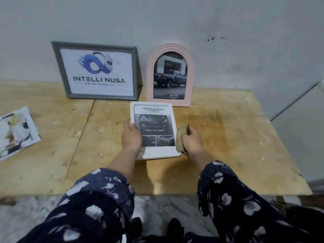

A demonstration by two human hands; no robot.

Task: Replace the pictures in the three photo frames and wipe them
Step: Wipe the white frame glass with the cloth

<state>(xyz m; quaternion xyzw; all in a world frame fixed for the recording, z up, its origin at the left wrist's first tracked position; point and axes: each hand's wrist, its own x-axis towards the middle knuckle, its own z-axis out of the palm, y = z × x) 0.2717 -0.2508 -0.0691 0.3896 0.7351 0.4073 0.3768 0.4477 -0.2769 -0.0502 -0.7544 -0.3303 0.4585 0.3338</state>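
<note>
Left hand grips the white frame at its 9 o'clock edge, above the tabletop centre. Right hand clutches a tan cloth at the frame's 3 o'clock edge.

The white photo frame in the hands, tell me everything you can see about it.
The white photo frame is a rectangle with rounded corners and a plain, smooth border. It holds a printed car sheet headed "TOUGH & AGILE": a dark front view, two small shots below. It faces up in portrait, over the wooden table, before the pink arched frame. The left hand grips its left edge; the right hand holds a tan cloth against its right edge.
</note>
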